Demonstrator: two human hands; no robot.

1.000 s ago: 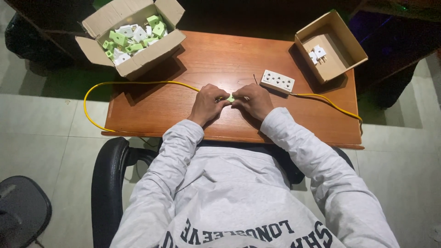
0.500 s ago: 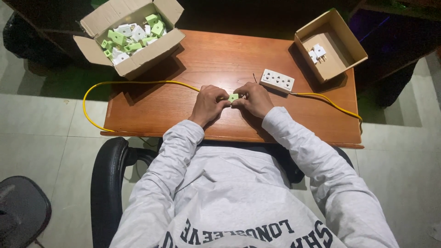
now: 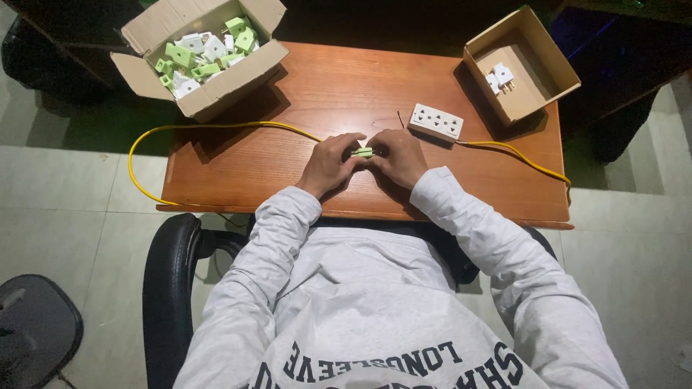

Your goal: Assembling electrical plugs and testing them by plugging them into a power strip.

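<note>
Two hands at desk middle: my left hand (image 3: 328, 164) and right hand (image 3: 398, 157) both pinch small green plug (image 3: 362, 152) between fingertips, just above brown wooden desk (image 3: 238, 169). Yellow cable (image 3: 180, 130) crosses desk, loops off left edge. White power strip (image 3: 435, 121) just beyond right hand. Open box of plugs (image 3: 205, 54) far left corner, smaller box (image 3: 520, 63) far right. Pale tiled floor (image 3: 65, 209) around, black chair (image 3: 167, 288) under me.

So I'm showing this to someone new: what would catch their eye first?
Probably the left hand and right hand meeting at mid-table, pinching a small green plug. Next, the yellow cable looping off the table's left edge, and the open box of green and white plugs at the far left corner.
</note>
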